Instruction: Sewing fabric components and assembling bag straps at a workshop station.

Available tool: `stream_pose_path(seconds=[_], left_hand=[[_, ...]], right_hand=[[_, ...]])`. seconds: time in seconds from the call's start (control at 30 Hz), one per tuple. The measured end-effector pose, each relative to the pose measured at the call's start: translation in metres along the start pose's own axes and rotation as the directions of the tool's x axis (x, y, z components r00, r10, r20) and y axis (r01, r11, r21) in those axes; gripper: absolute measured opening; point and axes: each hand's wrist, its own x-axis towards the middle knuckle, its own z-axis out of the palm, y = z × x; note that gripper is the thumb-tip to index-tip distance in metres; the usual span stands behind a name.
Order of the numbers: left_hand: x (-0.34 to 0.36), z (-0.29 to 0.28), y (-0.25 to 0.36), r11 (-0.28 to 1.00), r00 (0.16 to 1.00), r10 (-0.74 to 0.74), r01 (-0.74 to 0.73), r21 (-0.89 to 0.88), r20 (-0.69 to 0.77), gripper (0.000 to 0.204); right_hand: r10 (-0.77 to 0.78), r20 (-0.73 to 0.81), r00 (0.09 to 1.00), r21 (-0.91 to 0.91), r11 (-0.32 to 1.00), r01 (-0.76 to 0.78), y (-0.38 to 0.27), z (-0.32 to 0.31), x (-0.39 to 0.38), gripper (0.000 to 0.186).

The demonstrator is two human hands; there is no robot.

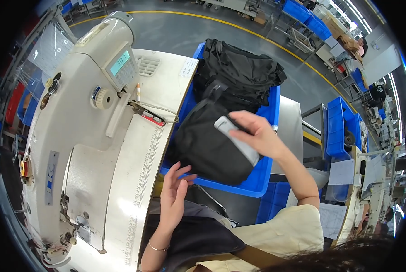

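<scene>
A black fabric piece (198,140) lies on top in a blue plastic tub (253,192) to the right of the sewing machine. Set slantwise across that piece is a light grey strip (244,147). My right hand (255,133) is over the strip's upper end, thumb across it and apart from the fingers. More black fabric (244,65) is heaped at the tub's far end. My left hand (175,192) is raised by the near left corner of the tub, fingers spread, holding nothing.
A white sewing machine (89,63) with a lit display stands on the left. On its table (139,181), red-handled thread snips (153,118) lie near the edge beside a printed scale. Blue crates (336,118) and a bench with papers (341,172) are at the right.
</scene>
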Motion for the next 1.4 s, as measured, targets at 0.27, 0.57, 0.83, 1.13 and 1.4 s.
stream_pose_path(seconds=[0.27, 0.57, 0.83, 1.13, 1.4], left_hand=[[-0.014, -0.021, -0.029, 0.982, 0.989, 0.001, 0.027, 0.188, -0.148, 0.035], [-0.01, -0.009, -0.043, 0.565, 0.967, 0.237, -0.218, 0.796, 0.097, 0.038], [0.005, -0.003, -0.071, 0.292, 0.918, 0.242, -0.378, 0.878, 0.315, 0.036], [0.008, -0.001, -0.075, 0.312, 0.925, 0.195, -0.374, 0.873, 0.326, 0.035], [0.008, -0.001, -0.074, 0.306, 0.931, 0.184, -0.36, 0.881, 0.317, 0.033]], right_hand=[[-0.028, 0.443, 0.896, -0.411, 0.882, 0.231, 0.049, 0.007, 0.011, 0.041], [0.069, 0.215, 0.974, -0.802, 0.582, 0.136, 0.193, 0.022, 0.031, 0.104], [0.477, 0.113, 0.872, -0.874, 0.465, -0.14, 0.207, 0.032, 0.054, 0.13], [0.559, 0.106, 0.822, -0.906, 0.395, -0.151, 0.213, 0.026, 0.065, 0.125], [0.697, 0.345, 0.628, -0.523, 0.699, -0.489, 0.193, 0.016, 0.085, 0.063]])
